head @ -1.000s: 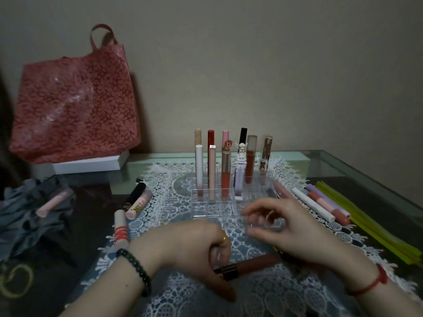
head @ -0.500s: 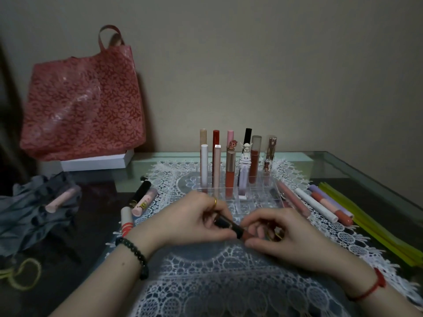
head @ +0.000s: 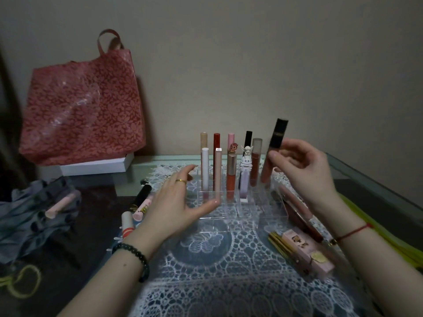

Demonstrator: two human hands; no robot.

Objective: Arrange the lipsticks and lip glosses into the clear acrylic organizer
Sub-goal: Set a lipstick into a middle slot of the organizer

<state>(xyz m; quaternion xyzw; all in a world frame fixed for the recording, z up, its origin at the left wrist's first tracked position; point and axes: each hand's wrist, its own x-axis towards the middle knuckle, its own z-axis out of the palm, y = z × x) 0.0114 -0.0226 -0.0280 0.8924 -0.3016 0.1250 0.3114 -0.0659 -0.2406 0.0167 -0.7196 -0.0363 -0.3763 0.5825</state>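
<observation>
Right hand (head: pixel 304 170) pinched the black-capped lip gloss (head: pixel 273 152) mid-tube, upright over the organizer's (head: pixel 240 207) back right corner; left hand (head: pixel 174 202) spread, empty. I judged it light, rigid, slick.

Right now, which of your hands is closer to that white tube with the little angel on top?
Right, narrowly. The right hand holds a black-capped gloss just right of the angel-topped tube; the left hand hovers lower, at the organizer's left front.
</observation>
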